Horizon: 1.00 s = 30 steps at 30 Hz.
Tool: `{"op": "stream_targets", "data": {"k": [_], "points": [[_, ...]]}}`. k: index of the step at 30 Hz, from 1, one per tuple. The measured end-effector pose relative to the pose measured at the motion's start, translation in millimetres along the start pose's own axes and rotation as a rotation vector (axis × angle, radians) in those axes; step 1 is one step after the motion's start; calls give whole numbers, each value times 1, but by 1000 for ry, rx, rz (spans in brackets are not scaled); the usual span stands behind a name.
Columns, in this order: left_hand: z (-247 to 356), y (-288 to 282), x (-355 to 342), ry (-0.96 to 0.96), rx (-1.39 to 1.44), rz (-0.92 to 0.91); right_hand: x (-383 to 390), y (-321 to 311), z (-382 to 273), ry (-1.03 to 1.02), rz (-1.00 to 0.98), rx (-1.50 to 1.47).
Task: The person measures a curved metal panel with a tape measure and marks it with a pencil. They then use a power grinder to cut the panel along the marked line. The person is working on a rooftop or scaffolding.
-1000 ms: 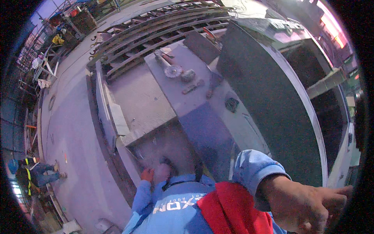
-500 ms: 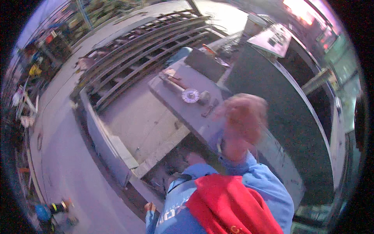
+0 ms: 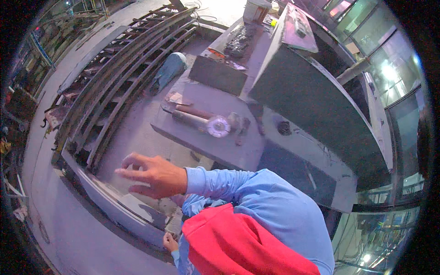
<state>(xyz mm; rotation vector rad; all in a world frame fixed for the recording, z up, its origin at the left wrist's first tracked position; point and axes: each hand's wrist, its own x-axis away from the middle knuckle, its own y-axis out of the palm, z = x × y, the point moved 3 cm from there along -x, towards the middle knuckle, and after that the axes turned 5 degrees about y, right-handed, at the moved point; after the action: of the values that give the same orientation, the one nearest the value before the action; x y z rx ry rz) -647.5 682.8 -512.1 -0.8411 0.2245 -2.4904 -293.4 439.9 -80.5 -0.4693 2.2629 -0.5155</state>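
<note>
My right hand (image 3: pixel 156 176) reaches leftward across in front of me, palm down. Its fingers are apart and bent, with nothing in them. Below it, beside a long grey edge strip (image 3: pixel 123 208), is my left hand (image 3: pixel 170 242), small in view with fingers curled in. Whatever those fingers hold, if anything, is hidden. Farther off, an angle grinder (image 3: pixel 195 118) with a pale round disc lies on a dusty grey slab (image 3: pixel 183 134); neither hand touches it. Blue sleeves cover both arms, and red cloth (image 3: pixel 233 243) hangs over my front.
A rack of long metal bars (image 3: pixel 123 75) stands at the far left. Behind the grinder sit a dark rectangular block (image 3: pixel 217 75) and a white bucket (image 3: pixel 256 11). A large dark panel (image 3: pixel 311 103) rises on the right. A blue-grey rounded object (image 3: pixel 172 68) lies beside the rack.
My right hand has swung left from over the slab, past the grinder, to near the grey strip. The view has turned right. My left hand stays low by the edge.
</note>
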Motion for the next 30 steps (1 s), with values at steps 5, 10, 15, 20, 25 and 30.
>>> {"op": "stream_targets", "data": {"k": [5,10,15,20,25,30], "points": [[160,-33,-189,103,165,-7,-106,96,119,66,-170,-125],[263,-83,-361,-227,204,176,-226,131,253,178,-243,158],[333,-98,-439,61,-242,71,-347,97,327,139,-221,300],[401,-21,-535,105,-438,-177,-393,47,368,229,-66,298],[495,76,-638,191,-646,-416,-339,-5,423,500,69,397],[588,157,-767,298,-938,-637,-292,-19,464,974,8,445]]}}
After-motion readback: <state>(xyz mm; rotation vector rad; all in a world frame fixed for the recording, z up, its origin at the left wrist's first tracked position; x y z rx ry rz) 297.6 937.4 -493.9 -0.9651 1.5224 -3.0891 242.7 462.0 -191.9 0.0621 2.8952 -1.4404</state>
